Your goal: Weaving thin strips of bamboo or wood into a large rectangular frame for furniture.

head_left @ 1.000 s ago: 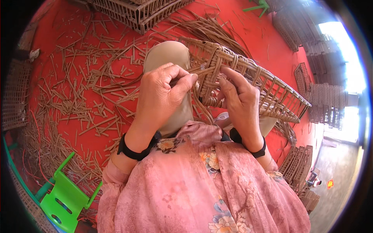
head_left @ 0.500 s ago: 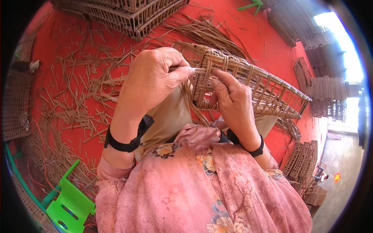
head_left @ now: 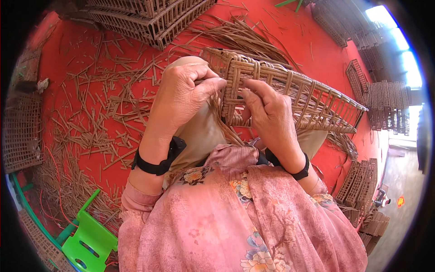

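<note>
A long rectangular basket of brown woven strips (head_left: 312,97) lies tilted across my knees, its near-left corner post wrapped in strips. My left hand (head_left: 186,93) is beside that corner, thumb and forefinger pinched together on a thin weaving strip whose end is mostly hidden by the fingers. My right hand (head_left: 272,106) grips the basket just right of the corner, with thumb and forefinger bent at its side and other fingertips showing through an opening. Loose strip ends hang below the corner, between my knees.
A bundle of long strips (head_left: 247,38) lies beyond the basket on the red floor. Short cut pieces (head_left: 99,140) are strewn to the left. Large woven crates (head_left: 154,22) stand at the far left, stacked baskets (head_left: 387,97) at the right, a green plastic chair (head_left: 88,240) at the lower left.
The view has shifted slightly. My left hand's fingertips sit nearer the basket corner, and the length of strip seen between hand and corner has shortened. My right hand keeps its place on the basket.
</note>
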`<move>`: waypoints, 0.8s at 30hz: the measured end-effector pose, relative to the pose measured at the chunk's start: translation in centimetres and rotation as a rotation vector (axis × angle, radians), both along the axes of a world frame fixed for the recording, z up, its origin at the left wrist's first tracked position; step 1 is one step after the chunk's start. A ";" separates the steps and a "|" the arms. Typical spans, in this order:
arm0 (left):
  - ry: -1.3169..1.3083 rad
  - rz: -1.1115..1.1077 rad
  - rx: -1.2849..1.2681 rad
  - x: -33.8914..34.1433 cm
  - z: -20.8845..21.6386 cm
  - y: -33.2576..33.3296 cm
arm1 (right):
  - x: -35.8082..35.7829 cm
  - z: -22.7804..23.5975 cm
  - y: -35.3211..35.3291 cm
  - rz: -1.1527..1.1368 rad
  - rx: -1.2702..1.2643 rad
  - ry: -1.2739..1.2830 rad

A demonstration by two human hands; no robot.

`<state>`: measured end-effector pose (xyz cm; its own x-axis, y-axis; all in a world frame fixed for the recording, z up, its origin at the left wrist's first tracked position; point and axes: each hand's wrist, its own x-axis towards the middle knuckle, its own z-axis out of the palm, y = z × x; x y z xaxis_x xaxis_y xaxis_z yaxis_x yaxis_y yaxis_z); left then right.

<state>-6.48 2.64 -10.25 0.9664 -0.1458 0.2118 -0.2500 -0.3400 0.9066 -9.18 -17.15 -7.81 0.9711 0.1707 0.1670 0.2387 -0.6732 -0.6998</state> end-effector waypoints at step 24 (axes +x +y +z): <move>-0.048 0.185 0.105 -2.1 3.2 -6.9 | 1.1 0.9 -5.4 -0.028 0.066 0.064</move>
